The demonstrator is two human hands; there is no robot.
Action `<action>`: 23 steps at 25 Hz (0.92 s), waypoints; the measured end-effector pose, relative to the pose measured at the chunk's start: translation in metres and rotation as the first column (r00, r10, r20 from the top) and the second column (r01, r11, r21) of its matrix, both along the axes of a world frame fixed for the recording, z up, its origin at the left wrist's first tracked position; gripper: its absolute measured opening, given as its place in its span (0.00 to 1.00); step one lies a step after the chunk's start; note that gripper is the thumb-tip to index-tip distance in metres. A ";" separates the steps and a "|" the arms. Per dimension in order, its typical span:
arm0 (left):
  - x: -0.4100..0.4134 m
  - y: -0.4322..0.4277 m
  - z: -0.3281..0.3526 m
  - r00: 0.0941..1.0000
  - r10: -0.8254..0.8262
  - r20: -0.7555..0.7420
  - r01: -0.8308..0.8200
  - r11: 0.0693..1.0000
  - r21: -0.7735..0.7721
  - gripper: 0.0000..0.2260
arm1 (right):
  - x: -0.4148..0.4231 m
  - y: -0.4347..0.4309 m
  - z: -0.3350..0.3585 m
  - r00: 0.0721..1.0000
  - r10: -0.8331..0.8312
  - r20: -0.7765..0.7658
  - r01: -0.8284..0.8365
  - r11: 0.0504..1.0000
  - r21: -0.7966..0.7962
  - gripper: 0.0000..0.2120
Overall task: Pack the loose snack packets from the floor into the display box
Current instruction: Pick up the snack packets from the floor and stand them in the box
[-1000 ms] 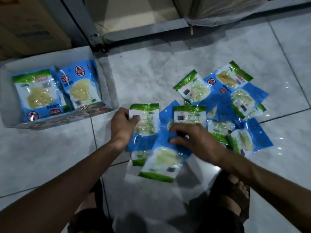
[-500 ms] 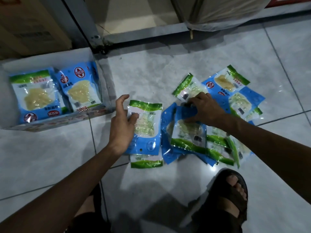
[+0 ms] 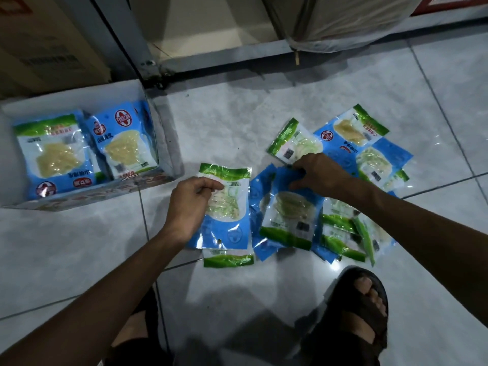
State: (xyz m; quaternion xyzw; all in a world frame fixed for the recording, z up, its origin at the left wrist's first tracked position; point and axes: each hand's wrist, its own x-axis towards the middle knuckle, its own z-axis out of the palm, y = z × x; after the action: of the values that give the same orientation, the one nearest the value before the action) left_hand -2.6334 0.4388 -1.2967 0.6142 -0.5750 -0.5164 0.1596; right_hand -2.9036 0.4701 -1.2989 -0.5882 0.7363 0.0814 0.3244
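Stacking comes first — left hand pinches a packet, right hand pinches the next packet; square their edges, then lift both to the box at ten o'clock.

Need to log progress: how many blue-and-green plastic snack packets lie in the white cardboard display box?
2 show: left blue-and-green packet, right blue-and-green packet, side by side in the white display box; more may hide behind.

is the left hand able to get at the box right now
Probably yes. The left hand, pinching a packet, sits just right of the box, with only bare floor between and the box's top open.
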 end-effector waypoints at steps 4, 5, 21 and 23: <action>0.006 -0.013 0.020 0.992 -0.085 0.094 0.092 0.993 -0.071 0.14 | 0.018 -0.008 0.041 0.987 0.129 0.092 -0.127 0.992 -0.025 0.10; 0.008 -0.016 0.028 0.974 -0.129 0.187 0.155 0.979 -0.133 0.11 | 0.025 -0.011 0.056 0.986 0.127 0.108 -0.121 0.991 -0.062 0.09; 0.045 -0.047 0.066 0.983 0.172 -0.060 -0.145 0.938 0.316 0.34 | 0.107 -0.032 0.103 0.990 0.137 -0.018 -0.060 0.305 -0.950 0.05; 0.048 -0.048 0.071 0.974 0.203 -0.104 -0.153 0.919 0.362 0.33 | 0.116 -0.037 0.104 0.982 0.190 -0.009 -0.061 0.270 -0.961 0.06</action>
State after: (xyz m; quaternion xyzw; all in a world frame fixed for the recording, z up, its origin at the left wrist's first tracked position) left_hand -2.5854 0.3905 -1.2261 0.6451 -0.4024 -0.6357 0.1335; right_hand -2.7872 0.4334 -1.1952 -0.7246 0.5702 -0.3823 -0.0611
